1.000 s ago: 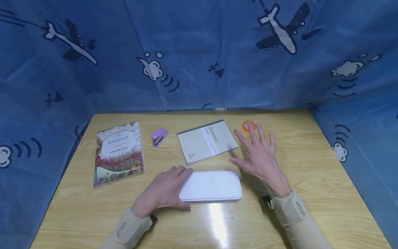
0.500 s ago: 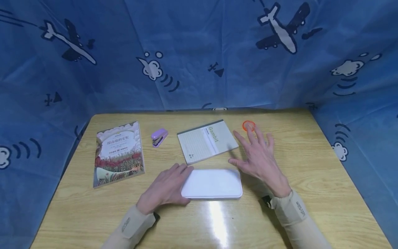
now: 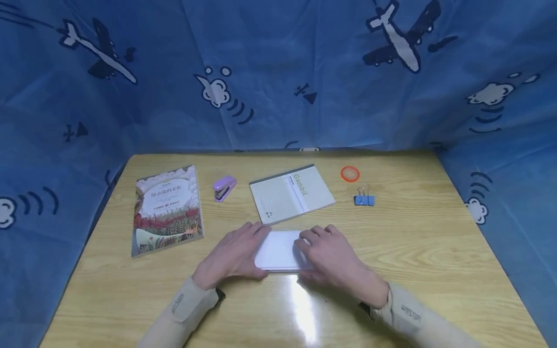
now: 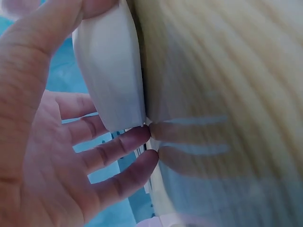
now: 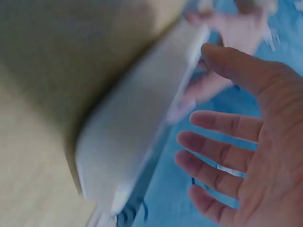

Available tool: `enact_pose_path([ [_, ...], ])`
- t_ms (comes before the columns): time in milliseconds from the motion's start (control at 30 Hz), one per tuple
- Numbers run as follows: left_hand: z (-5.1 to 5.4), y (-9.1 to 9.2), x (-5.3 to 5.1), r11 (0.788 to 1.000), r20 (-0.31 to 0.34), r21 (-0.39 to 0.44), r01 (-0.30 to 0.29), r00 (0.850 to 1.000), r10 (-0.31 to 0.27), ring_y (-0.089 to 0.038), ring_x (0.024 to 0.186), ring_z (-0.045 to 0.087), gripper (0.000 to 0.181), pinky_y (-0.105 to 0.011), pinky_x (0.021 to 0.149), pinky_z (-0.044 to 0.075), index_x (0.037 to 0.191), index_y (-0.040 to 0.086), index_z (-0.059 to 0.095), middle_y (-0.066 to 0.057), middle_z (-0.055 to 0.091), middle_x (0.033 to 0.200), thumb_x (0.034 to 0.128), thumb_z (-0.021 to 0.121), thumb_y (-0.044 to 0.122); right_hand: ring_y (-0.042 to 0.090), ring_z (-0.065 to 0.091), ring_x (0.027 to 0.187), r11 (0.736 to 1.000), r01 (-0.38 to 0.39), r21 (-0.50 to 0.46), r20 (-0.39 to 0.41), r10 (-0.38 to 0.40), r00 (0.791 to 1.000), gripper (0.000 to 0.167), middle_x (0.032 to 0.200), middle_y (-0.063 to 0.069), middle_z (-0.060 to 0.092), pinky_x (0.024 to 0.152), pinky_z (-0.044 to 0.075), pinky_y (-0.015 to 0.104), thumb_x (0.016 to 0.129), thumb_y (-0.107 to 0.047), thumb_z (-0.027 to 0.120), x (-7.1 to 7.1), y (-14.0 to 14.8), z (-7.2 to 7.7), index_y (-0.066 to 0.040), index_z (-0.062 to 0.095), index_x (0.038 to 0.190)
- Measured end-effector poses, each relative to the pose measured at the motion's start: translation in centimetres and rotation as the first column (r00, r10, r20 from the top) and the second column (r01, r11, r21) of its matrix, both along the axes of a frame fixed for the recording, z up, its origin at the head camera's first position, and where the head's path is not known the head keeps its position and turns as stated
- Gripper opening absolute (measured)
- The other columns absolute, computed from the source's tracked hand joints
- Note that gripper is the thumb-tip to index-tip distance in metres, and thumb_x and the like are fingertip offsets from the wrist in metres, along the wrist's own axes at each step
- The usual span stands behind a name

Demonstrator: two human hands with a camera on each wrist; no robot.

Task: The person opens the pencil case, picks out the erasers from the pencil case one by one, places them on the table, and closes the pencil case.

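Note:
A white, round-cornered pencil case (image 3: 280,251) lies flat on the table in the head view. My left hand (image 3: 235,253) grips its left end, thumb along the near side and fingers at the far side. In the left wrist view, the thumb and fingers lie around the end of the case (image 4: 111,66). Over the case's right end is my right hand (image 3: 332,258), which hides that end in the head view. The right wrist view shows the right hand (image 5: 265,156) with its fingers loosely extended and apart from the blurred case (image 5: 137,118).
Behind the case lies a Gambit notebook (image 3: 291,193). To the left are a purple stapler (image 3: 224,188) and an illustrated book (image 3: 167,210). A blue binder clip (image 3: 364,200) and an orange ring (image 3: 350,174) lie at the back right. A blue curtain (image 3: 261,77) surrounds the wooden table (image 3: 435,241).
My right hand has moved left and nearer, from beside the orange ring to over the case's right end, uncovering the binder clip. My left hand stays at the left end.

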State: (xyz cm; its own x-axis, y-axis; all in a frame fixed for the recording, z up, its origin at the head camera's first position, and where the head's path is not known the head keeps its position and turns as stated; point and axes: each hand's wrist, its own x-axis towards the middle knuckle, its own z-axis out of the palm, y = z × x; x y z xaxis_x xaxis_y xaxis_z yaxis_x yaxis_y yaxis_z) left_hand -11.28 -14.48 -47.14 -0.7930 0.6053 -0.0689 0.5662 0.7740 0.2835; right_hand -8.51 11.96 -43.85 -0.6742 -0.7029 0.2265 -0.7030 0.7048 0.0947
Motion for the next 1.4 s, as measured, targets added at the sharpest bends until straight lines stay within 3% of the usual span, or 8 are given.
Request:
enact_pose_path([
  [167, 0.3, -0.1, -0.7, 0.998, 0.096, 0.056, -0.013, 0.995, 0.007, -0.014, 0.106, 0.054, 0.103, -0.03, 0.084, 0.052, 0.149, 0.015, 0.048, -0.002, 0.059, 0.133, 0.0614, 0.087, 0.053, 0.017, 0.063, 0.074, 0.998, -0.066, -0.019, -0.066, 0.065, 0.996, 0.029, 0.087, -0.003, 0.069, 0.059, 0.047, 0.031, 0.072, -0.036, 0.082, 0.7, -0.9, -1.0, -0.018, 0.063, 0.083],
  [400, 0.6, -0.3, -1.4, 0.991, 0.176, 0.132, -0.019, 0.984, -0.005, -0.011, 0.101, 0.051, 0.103, -0.026, 0.084, 0.05, 0.151, 0.012, 0.049, 0.001, 0.057, 0.128, 0.0635, 0.088, 0.052, 0.014, 0.057, 0.06, 0.995, -0.093, 0.047, -0.197, 0.1, 0.975, 0.006, 0.073, -0.005, 0.065, 0.05, 0.042, 0.026, 0.074, -0.015, 0.071, 0.1, -1.2, -0.8, -0.016, 0.065, 0.076],
  [633, 0.7, -0.4, -2.0, 0.989, 0.206, 0.143, -0.034, 0.978, 0.004, -0.012, 0.103, 0.053, 0.1, -0.028, 0.087, 0.05, 0.15, 0.011, 0.05, -0.003, 0.057, 0.133, 0.0657, 0.087, 0.052, 0.012, 0.05, 0.052, 0.985, -0.114, 0.131, -0.218, 0.14, 0.966, 0.015, 0.062, -0.006, 0.058, 0.046, 0.035, 0.026, 0.072, -0.015, 0.074, -0.5, -1.7, -0.1, -0.017, 0.06, 0.067],
  [833, 0.7, -0.6, -2.3, 0.985, 0.205, 0.168, -0.036, 0.979, 0.001, -0.011, 0.098, 0.055, 0.095, -0.027, 0.08, 0.05, 0.146, 0.013, 0.054, -0.002, 0.061, 0.128, 0.0647, 0.086, 0.051, 0.011, 0.047, 0.049, 0.982, -0.114, 0.152, -0.23, 0.147, 0.962, 0.018, 0.056, -0.005, 0.054, 0.045, 0.035, 0.026, 0.073, -0.014, 0.071, -0.6, -2.5, 0.0, -0.016, 0.057, 0.062],
  [1067, 0.7, -0.7, -2.2, 0.982, 0.208, 0.178, -0.062, 0.978, 0.024, -0.016, 0.107, 0.058, 0.097, -0.032, 0.084, 0.052, 0.146, 0.013, 0.051, -0.006, 0.062, 0.134, 0.0633, 0.087, 0.049, 0.009, 0.041, 0.046, 0.971, -0.157, 0.178, -0.336, 0.21, 0.918, 0.016, 0.052, -0.006, 0.05, 0.042, 0.033, 0.024, 0.072, -0.009, 0.061, -0.8, -3.0, -0.6, -0.017, 0.055, 0.059],
  [1400, 0.7, -0.9, -1.3, 0.978, 0.238, 0.178, -0.107, 0.969, 0.063, -0.022, 0.116, 0.058, 0.101, -0.037, 0.09, 0.053, 0.149, 0.013, 0.048, -0.011, 0.057, 0.143, 0.0631, 0.088, 0.049, 0.01, 0.043, 0.046, 0.937, -0.249, 0.244, -0.253, 0.31, 0.917, 0.016, 0.053, -0.008, 0.051, 0.043, 0.038, 0.029, 0.074, -0.02, 0.066, -1.2, -2.5, 0.2, -0.019, 0.058, 0.061],
])
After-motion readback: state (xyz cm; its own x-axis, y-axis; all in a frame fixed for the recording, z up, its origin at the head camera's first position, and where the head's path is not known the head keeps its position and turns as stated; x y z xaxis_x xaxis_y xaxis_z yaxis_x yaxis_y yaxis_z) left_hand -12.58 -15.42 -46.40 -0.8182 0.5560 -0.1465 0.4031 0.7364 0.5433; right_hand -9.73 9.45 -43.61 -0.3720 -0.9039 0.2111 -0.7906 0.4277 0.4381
